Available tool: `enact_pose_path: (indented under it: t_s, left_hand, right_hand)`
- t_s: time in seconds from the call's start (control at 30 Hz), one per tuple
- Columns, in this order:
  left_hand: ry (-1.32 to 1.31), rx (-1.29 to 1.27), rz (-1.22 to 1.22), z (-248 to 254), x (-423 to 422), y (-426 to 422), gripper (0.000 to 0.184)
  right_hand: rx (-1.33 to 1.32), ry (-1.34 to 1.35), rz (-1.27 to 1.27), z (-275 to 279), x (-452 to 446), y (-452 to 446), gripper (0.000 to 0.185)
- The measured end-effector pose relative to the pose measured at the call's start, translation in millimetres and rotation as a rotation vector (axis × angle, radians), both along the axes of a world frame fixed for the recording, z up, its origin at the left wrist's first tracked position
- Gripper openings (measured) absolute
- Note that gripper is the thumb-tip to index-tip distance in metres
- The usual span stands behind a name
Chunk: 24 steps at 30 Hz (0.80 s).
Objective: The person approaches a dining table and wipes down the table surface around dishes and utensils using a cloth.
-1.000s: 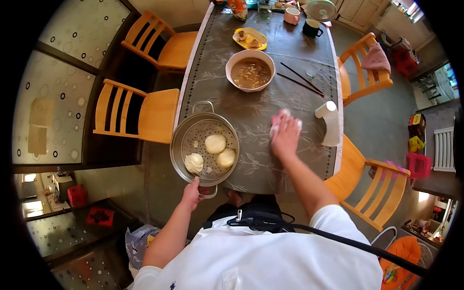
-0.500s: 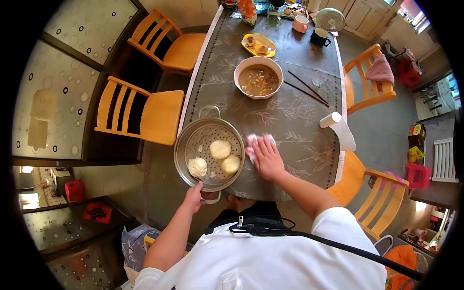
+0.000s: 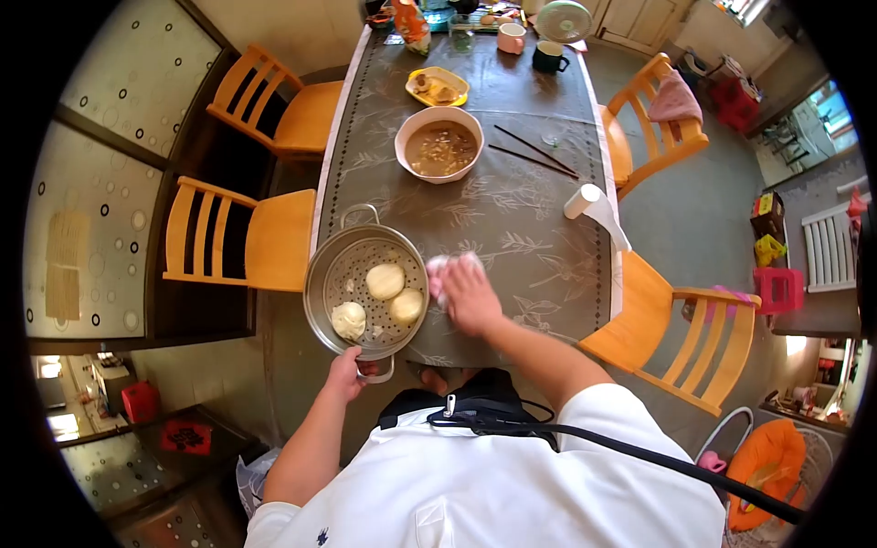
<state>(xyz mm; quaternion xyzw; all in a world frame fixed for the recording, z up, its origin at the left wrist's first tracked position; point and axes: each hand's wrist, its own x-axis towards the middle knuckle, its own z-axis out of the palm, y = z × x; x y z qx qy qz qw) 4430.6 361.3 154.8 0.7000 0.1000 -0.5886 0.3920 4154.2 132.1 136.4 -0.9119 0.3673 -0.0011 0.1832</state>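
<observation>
My left hand [image 3: 346,373] grips the near handle side of a metal steamer tray [image 3: 317,310], which overhangs the table's left front corner. Three pale steamed buns [image 3: 385,281] lie on its perforated bottom. To the right of the tray, my right hand [image 3: 472,297] presses a pink and white cloth [image 3: 438,270] onto the dark tablecloth [image 3: 521,274]. Part of the cloth is hidden under the fingers.
A white bowl [image 3: 401,161] of brown soup stands ahead, with dark chopsticks [image 3: 534,157] beside it. Behind it is a yellow dish [image 3: 461,99]. A paper roll [image 3: 582,201] lies near the right edge. Wooden chairs [image 3: 281,239] flank the table.
The whole view has shifted, so the table's things appear further left. My right hand has moved slightly over the cloth beside the tray. The left hand keeps its hold.
</observation>
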Motion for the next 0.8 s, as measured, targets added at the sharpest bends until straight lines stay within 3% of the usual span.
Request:
enact_pose_path:
  t_s: [0.1,0.27,0.37,0.47,0.6,0.8]
  left_hand:
    - [-0.037,-0.001,-0.033,11.8,0.7,0.8,0.031]
    - [-0.072,-0.034,-0.194,46.3,-8.6,-12.0,0.03]
    - [-0.112,-0.022,-0.31,64.4,-44.3,-40.8,0.027]
    - [-0.055,-0.04,-0.441,56.9,-82.2,-76.5,0.028]
    - [0.021,-0.074,-0.555,35.2,-133.1,-124.5,0.034]
    - [0.073,-0.106,-0.605,20.0,-183.0,-162.9,0.034]
  right_hand:
    - [0.079,-0.086,0.132,3.2,-55.0,30.7,0.064]
    - [-0.067,0.131,-0.514,-3.9,-148.8,-0.4,0.064]
    - [-0.172,0.029,-0.845,-2.9,-183.4,-4.6,0.064]
    - [-0.256,0.013,-0.958,-9.5,-178.8,24.0,0.064]
    - [-0.243,-0.035,-0.752,-18.1,-175.0,75.2,0.062]
    - [-0.15,-0.139,-0.663,-20.4,-183.7,102.7,0.059]
